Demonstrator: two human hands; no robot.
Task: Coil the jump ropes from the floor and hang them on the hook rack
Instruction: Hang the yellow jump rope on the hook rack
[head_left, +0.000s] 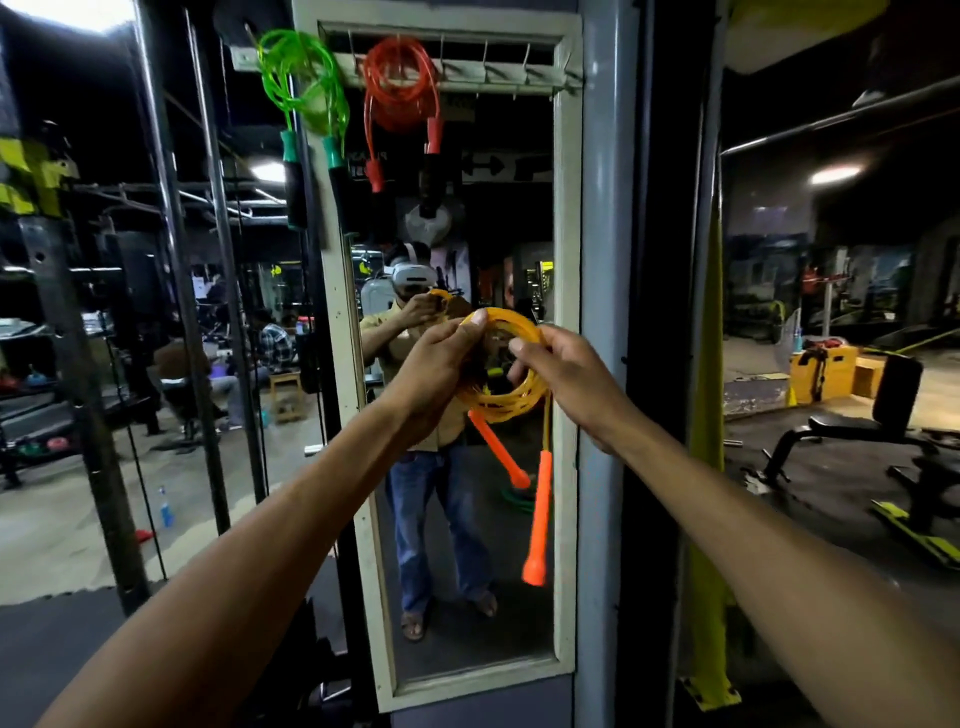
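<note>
Hands (498, 364) gripping coiled yellow rope (511, 397), mirror (566, 364) behind, hook rack (498, 78) above

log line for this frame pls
stage: coiling | left hand: grips yellow rope | right hand: grips yellow rope | hook rack: green rope, red rope hung | pending: hang yellow

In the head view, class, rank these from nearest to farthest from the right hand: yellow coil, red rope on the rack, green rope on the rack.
From the right hand:
1. Yellow coil: held in both hands.
2. Red rope: hanging above, slightly left.
3. Green rope: hanging at the rack's far-left end.
</note>
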